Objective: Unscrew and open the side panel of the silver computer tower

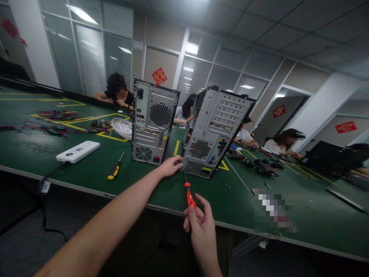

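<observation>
Two computer tower cases stand on a green table (86,173) with their rear panels toward me. My left hand (170,166) reaches out to the lower left corner of the right, tilted case (215,134), fingers curled at its edge. My right hand (201,227) is closed on a red-handled screwdriver (188,192), its thin shaft pointing up toward that same corner. The left case (154,123) stands upright beside it, untouched.
A yellow-and-black screwdriver (115,169) and a white box (77,151) with a cable lie to the left. A white fan part (122,127), coloured wires (43,129) and black cables (259,163) lie further off. Several people sit along the far side.
</observation>
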The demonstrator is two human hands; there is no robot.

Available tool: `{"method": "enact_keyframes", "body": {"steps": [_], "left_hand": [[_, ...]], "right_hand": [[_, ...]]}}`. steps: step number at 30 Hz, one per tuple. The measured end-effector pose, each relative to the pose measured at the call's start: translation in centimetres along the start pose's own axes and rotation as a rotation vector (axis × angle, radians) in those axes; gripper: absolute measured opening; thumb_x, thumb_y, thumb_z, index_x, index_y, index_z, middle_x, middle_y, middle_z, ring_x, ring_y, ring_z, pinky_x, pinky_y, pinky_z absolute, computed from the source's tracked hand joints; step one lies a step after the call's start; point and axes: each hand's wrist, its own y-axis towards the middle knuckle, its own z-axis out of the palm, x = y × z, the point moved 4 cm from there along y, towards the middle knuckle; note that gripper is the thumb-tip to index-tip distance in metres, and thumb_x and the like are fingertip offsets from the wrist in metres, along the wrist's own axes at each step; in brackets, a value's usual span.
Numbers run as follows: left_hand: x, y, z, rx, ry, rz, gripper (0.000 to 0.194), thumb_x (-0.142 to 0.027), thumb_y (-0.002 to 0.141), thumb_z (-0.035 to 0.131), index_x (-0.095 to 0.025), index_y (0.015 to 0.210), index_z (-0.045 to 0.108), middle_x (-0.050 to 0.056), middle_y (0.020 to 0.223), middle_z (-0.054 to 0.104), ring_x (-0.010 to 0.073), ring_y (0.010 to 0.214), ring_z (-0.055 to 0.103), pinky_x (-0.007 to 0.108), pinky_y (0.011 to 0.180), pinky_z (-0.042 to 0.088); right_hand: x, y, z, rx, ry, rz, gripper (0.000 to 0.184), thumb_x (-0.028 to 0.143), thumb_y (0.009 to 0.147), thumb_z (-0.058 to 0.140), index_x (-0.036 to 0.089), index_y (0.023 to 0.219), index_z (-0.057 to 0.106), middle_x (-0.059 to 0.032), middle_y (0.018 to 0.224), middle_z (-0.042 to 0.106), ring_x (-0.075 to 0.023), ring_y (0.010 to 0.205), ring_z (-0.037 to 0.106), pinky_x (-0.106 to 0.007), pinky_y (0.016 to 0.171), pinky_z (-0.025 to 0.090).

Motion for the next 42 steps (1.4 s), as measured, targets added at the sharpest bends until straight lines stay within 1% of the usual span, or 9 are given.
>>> {"method": "enact_keyframes", "body": {"steps": [2, 6, 10, 14, 17, 22, 28, 32, 42], "left_hand": [[0.11, 0.00, 0.01, 0.000, -0.002, -0.003, 0.013, -0.024, 0.093, 0.061, -0.017, 0.103, 0.067, 0.004, 0.100, 0.073, 0.0170, 0.083, 0.065, 0.030, 0.081, 0.053], [0.26, 0.01, 0.02, -0.002, -0.002, 0.006, 0.015, -0.025, 0.093, 0.061, -0.017, 0.104, 0.067, 0.004, 0.101, 0.073, 0.0171, 0.083, 0.066, 0.030, 0.083, 0.053], [0.10, 0.00, -0.05, -0.013, 0.005, 0.006, 0.015, -0.025, 0.093, 0.062, -0.017, 0.104, 0.068, 0.003, 0.098, 0.073, 0.0170, 0.082, 0.066, 0.030, 0.083, 0.054], [-0.11, -0.04, -0.07, -0.010, 0.019, 0.005, 0.015, -0.024, 0.093, 0.062, -0.017, 0.105, 0.069, 0.004, 0.098, 0.073, 0.0169, 0.084, 0.066, 0.030, 0.084, 0.054], [-0.04, -0.04, -0.07, -0.015, 0.012, 0.002, 0.016, -0.024, 0.093, 0.063, -0.017, 0.105, 0.069, 0.003, 0.096, 0.073, 0.0169, 0.084, 0.066, 0.030, 0.083, 0.054], [0.05, -0.07, -0.08, -0.011, 0.014, -0.007, 0.016, -0.025, 0.092, 0.062, -0.017, 0.105, 0.069, 0.004, 0.097, 0.073, 0.0171, 0.083, 0.065, 0.031, 0.083, 0.055], [-0.07, -0.11, -0.13, -0.005, 0.002, -0.003, 0.017, -0.027, 0.092, 0.061, -0.017, 0.105, 0.068, 0.004, 0.095, 0.072, 0.0171, 0.082, 0.064, 0.030, 0.082, 0.054], [-0.02, -0.09, -0.10, -0.006, 0.002, -0.002, 0.015, -0.026, 0.093, 0.062, -0.017, 0.104, 0.068, 0.003, 0.095, 0.072, 0.0168, 0.082, 0.064, 0.030, 0.084, 0.054], [-0.35, -0.17, -0.20, -0.009, 0.016, -0.004, 0.015, -0.025, 0.092, 0.062, -0.017, 0.103, 0.068, 0.003, 0.095, 0.073, 0.0167, 0.081, 0.065, 0.030, 0.083, 0.054]], "right_hand": [[-0.19, 0.00, 0.08, 0.011, 0.020, 0.016, 0.070, 0.064, 0.084, 0.079, 0.022, 0.132, 0.051, -0.0002, 0.075, 0.072, -0.0133, 0.049, 0.059, -0.024, 0.046, 0.043], [-0.31, -0.01, 0.26, 0.040, 0.034, 0.025, 0.065, 0.059, 0.081, 0.084, 0.021, 0.125, 0.055, -0.0043, 0.082, 0.075, -0.0167, 0.058, 0.067, -0.027, 0.054, 0.051], [-0.24, -0.08, 0.16, 0.026, 0.014, -0.002, 0.063, 0.053, 0.080, 0.087, 0.020, 0.129, 0.063, -0.0039, 0.088, 0.073, -0.0123, 0.059, 0.060, -0.026, 0.055, 0.049], [-0.27, -0.17, 0.02, 0.021, -0.008, -0.022, 0.060, 0.050, 0.081, 0.086, 0.020, 0.130, 0.067, -0.0082, 0.104, 0.074, -0.0110, 0.064, 0.058, -0.024, 0.053, 0.045], [-0.33, -0.11, -0.16, -0.001, -0.007, -0.029, 0.063, 0.050, 0.080, 0.087, 0.021, 0.131, 0.062, -0.0045, 0.094, 0.072, -0.0121, 0.064, 0.058, -0.023, 0.051, 0.044], [-0.42, 0.16, -0.12, 0.010, 0.011, 0.026, 0.065, 0.060, 0.080, 0.084, 0.022, 0.124, 0.054, 0.0026, 0.070, 0.068, -0.0108, 0.048, 0.053, -0.021, 0.046, 0.038], [0.17, -0.03, 0.21, 0.026, 0.041, 0.024, 0.066, 0.055, 0.079, 0.086, 0.020, 0.127, 0.058, -0.0044, 0.082, 0.075, -0.0167, 0.059, 0.067, -0.026, 0.053, 0.049], [0.36, -0.17, 0.29, 0.028, 0.030, 0.022, 0.065, 0.051, 0.079, 0.088, 0.021, 0.131, 0.063, -0.0023, 0.084, 0.072, -0.0129, 0.058, 0.061, -0.025, 0.052, 0.049], [0.03, 0.00, -0.03, -0.006, -0.008, 0.012, 0.069, 0.064, 0.083, 0.081, 0.019, 0.132, 0.063, 0.0029, 0.070, 0.063, -0.0122, 0.055, 0.056, -0.023, 0.050, 0.045]]}}
